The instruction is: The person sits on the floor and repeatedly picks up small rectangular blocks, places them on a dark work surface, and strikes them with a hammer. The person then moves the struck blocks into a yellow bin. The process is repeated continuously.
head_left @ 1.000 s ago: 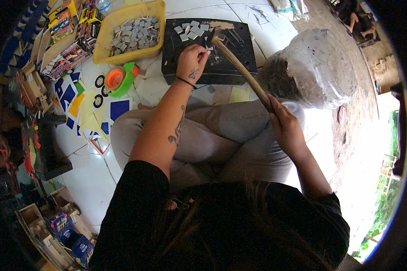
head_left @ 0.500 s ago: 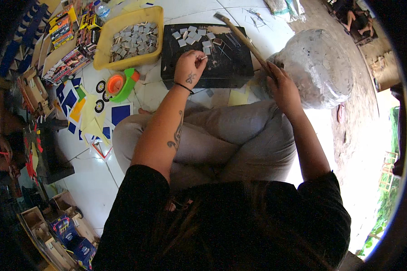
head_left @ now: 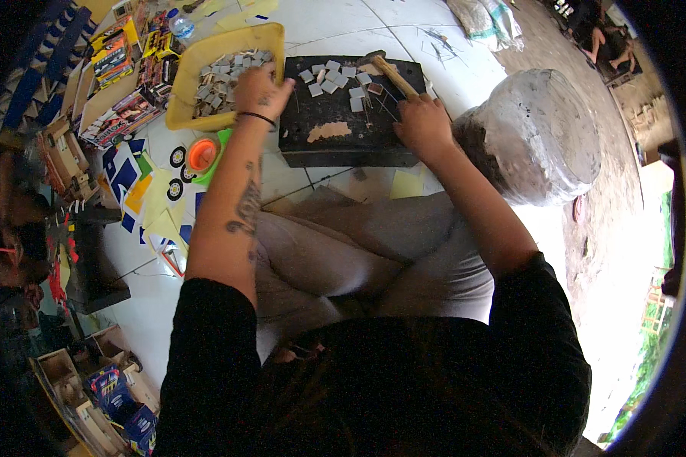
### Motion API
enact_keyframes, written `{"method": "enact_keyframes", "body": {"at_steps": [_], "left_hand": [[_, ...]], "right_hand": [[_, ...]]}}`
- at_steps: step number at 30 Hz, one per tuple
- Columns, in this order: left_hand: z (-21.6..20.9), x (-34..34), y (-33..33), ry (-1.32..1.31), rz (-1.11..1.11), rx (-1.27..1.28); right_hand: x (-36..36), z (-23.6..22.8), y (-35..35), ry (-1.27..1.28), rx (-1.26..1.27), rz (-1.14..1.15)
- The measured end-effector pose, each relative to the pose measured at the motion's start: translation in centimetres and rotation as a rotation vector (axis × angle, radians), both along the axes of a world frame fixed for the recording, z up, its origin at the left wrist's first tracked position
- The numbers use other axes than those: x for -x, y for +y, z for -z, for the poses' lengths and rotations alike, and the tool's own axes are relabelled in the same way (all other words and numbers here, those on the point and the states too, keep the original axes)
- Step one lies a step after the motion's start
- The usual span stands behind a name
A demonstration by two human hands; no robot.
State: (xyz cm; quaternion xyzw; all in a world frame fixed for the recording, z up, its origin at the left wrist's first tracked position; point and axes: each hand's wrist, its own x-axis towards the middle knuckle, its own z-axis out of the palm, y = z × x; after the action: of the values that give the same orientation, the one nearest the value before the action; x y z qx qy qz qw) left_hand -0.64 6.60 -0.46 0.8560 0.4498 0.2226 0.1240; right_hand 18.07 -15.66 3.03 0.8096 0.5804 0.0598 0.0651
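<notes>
My left hand [head_left: 261, 93] is over the right side of a yellow plastic basin [head_left: 177, 114] that holds many small grey-topped square pieces [head_left: 215, 85]. Its thumb stands apart from the other fingers, which are partly blurred; nothing shows between them. My right hand [head_left: 424, 126] is closed around the wooden handle of a hammer [head_left: 396, 78], at the right edge of a black block [head_left: 343, 158]. The hammer's head rests near the block's far edge. Several grey square tiles [head_left: 329, 86] lie on the block, with thin nails [head_left: 389, 107] beside my right fingers.
A large plastic-wrapped bundle [head_left: 533, 137] stands right of the block. Left of my legs lie an orange cup [head_left: 202, 154], toy wheels [head_left: 175, 189] and coloured sheets [head_left: 160, 221]. Toy boxes [head_left: 118, 118] and a water bottle [head_left: 181, 24] are at the far left; a sack [head_left: 484, 23] lies at the back.
My left hand has moved left from the block to the basin, and the small pale piece no longer shows in its fingers. My right hand has shifted left with the hammer, lowering it onto the block.
</notes>
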Motion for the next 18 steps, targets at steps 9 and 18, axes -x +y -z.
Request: {"method": "enact_keyframes", "body": {"at_steps": [9, 18], "left_hand": [[2.9, -3.5, -4.8, -0.121, 0.016, -0.018], [1.3, -2.6, -11.7, -0.330, 0.335, -0.059]], "right_hand": [[0.3, 0.8, 4.6, 0.054, -0.001, 0.046], [-1.4, 2.1, 1.4, 1.459, -0.642, 0.059]]}}
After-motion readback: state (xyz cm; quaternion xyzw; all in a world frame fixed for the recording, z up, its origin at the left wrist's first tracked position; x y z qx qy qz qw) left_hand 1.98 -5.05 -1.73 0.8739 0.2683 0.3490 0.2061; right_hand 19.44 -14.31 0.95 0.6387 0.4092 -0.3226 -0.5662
